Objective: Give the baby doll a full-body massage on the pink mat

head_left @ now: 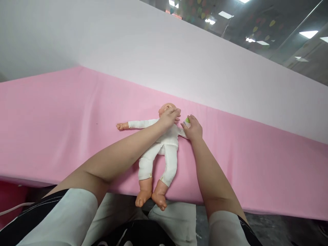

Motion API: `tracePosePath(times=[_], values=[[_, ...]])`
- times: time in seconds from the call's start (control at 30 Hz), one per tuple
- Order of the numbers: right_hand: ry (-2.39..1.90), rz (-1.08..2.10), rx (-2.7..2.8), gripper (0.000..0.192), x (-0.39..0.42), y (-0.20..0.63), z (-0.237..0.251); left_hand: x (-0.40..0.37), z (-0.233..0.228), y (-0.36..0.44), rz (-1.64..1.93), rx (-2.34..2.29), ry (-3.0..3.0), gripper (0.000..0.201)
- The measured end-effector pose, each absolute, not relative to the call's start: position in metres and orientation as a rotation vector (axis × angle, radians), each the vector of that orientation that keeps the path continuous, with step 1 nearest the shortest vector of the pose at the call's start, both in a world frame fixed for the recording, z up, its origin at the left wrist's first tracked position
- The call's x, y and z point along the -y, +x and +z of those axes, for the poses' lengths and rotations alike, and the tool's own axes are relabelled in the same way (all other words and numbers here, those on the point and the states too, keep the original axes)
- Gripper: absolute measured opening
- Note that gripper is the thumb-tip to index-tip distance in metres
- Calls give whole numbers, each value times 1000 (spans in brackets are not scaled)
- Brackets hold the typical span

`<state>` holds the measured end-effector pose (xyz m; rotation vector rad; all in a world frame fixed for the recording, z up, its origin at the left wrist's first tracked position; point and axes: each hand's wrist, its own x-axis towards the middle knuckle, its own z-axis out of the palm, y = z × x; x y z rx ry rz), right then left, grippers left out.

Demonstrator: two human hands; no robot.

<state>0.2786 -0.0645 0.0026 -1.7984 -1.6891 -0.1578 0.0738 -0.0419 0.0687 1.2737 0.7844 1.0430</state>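
Observation:
A baby doll point(164, 150) in a white suit lies on its back on a pink padded surface point(64, 112), feet hanging over the near edge. My left hand point(169, 117) rests on the doll's neck and upper chest, just below its head point(165, 108). My right hand point(192, 128) lies over the doll's far arm and is closed around a small white object with a green tip point(187, 121), mostly hidden by my fingers.
A white panel point(179, 54) rises behind the pink surface. Beyond it are ceiling lights point(309, 33) and coloured hanging shapes. A white cord point(15, 207) lies at the lower left, below the near edge of the pink surface.

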Motion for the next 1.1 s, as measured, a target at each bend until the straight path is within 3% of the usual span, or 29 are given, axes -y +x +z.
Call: tracePosePath(times=[0.13, 0.27, 0.6, 0.9, 1.1], values=[[-1725, -181, 1717, 63, 63, 281, 1, 37, 72, 108, 773, -713, 947, 53], [-1717, -167, 1741, 63, 63, 280, 0, 28, 69, 129, 734, -819, 855, 60], [-1761, -165, 1746, 63, 62, 276, 1, 27, 66, 120, 787, -747, 734, 58], [-1691, -360, 1785, 59, 67, 267, 4, 53, 57, 58, 910, -488, 603, 54], [-1376, -372, 1930, 52, 85, 227, 29, 50, 50, 53, 1012, -447, 502, 48]])
